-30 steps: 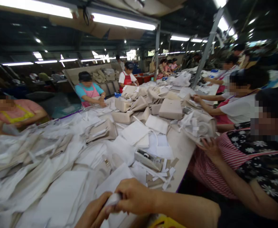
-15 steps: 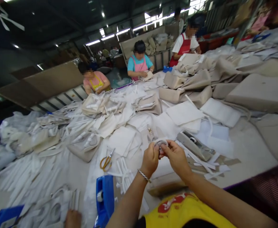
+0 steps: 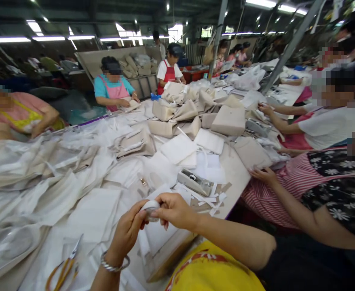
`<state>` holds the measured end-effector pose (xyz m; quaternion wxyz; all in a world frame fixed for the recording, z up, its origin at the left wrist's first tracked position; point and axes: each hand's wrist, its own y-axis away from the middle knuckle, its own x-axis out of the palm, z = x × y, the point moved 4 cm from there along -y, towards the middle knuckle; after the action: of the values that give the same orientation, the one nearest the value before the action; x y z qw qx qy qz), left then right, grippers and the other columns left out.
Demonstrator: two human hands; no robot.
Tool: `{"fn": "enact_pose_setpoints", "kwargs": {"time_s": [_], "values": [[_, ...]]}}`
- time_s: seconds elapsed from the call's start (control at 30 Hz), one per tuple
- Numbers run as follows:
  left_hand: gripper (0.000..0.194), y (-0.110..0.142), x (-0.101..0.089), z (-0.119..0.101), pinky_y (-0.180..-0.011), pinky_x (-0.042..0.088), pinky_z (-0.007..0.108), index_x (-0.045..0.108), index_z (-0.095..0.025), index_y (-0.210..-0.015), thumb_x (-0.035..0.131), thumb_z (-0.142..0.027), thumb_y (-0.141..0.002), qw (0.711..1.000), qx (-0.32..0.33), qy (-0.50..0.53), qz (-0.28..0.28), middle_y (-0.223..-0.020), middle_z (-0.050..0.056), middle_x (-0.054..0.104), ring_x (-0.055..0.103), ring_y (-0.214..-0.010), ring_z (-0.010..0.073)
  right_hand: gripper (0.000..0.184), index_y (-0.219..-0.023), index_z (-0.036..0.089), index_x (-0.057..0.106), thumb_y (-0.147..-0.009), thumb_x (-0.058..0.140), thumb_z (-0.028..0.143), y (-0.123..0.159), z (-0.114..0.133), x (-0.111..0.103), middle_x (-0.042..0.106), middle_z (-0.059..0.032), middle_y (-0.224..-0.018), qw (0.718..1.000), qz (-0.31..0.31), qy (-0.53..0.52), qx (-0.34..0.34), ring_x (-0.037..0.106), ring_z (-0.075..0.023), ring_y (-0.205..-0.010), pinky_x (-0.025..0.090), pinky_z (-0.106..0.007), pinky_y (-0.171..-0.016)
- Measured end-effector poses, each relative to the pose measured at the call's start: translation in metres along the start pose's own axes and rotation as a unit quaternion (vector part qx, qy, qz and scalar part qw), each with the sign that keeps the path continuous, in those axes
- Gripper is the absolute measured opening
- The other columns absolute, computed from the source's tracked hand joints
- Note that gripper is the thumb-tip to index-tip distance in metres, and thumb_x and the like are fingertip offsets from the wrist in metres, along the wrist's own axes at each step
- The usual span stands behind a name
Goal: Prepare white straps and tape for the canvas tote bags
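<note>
Between both hands I hold a small whitish-grey coiled roll, round and about palm-sized; whether it is tape or a wound strap I cannot make out. My left hand, with a twisted silver bracelet at its wrist, pinches the roll's left side. From the right, my right hand grips it with thumb and bent fingers. Under the hands lie white sheets and a beige piece. Just beyond them is a gold-coloured metal clasp on clear wrapping. Orange-handled scissors rest at the lower left.
A grey tape dispenser stands ahead on the right, beside scattered white strips. Beige bags and white sheets cover the table. Co-workers sit along the far side, and a person in a striped apron is close on the right.
The view has swung right, bringing in the co-workers there; the blue dispenser and the other hand at lower left are out of view. Both my hands still hold the roll.
</note>
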<state>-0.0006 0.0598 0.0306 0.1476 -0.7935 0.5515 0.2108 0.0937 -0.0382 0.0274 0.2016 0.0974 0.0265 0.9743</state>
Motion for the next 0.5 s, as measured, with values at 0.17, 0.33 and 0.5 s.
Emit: {"fn": "enact_pose_setpoints", "kwargs": {"time_s": [0.17,0.33,0.5], "values": [[0.030,-0.002,0.024,0.004,-0.049,0.037,0.022,0.047,-0.015,-0.080,0.027,-0.037,-0.083,0.987,-0.050,0.121,-0.093,-0.056,-0.002,0.046,0.043,-0.050,0.0094,0.029,-0.074,0.014,0.049,-0.063,0.060,0.038,-0.004,-0.015,0.005,0.049,0.0062,-0.043,0.977,-0.114,-0.176,-0.037,0.043,-0.0065,-0.034,0.039,-0.018,-0.035],[0.033,0.000,0.037,0.011,-0.046,0.035,0.021,0.043,-0.016,-0.066,0.028,-0.040,-0.082,0.987,-0.080,0.091,-0.102,-0.052,-0.003,0.045,0.042,-0.047,0.0094,0.032,-0.075,0.015,0.046,-0.063,0.058,0.042,-0.007,-0.023,0.002,0.049,0.0070,-0.043,0.977,-0.121,-0.177,-0.016,0.045,-0.0081,-0.035,0.038,-0.020,-0.037],[0.031,0.008,0.029,0.017,-0.051,0.036,0.023,0.042,-0.017,-0.067,0.024,-0.036,-0.083,0.991,-0.039,-0.127,-0.017,-0.053,-0.001,0.049,0.046,-0.049,0.0108,0.032,-0.079,0.017,0.051,-0.059,0.063,0.039,0.003,-0.019,-0.014,0.050,0.0051,-0.053,0.994,-0.035,0.096,0.045,0.044,-0.0082,-0.043,0.036,-0.021,-0.043]]}}
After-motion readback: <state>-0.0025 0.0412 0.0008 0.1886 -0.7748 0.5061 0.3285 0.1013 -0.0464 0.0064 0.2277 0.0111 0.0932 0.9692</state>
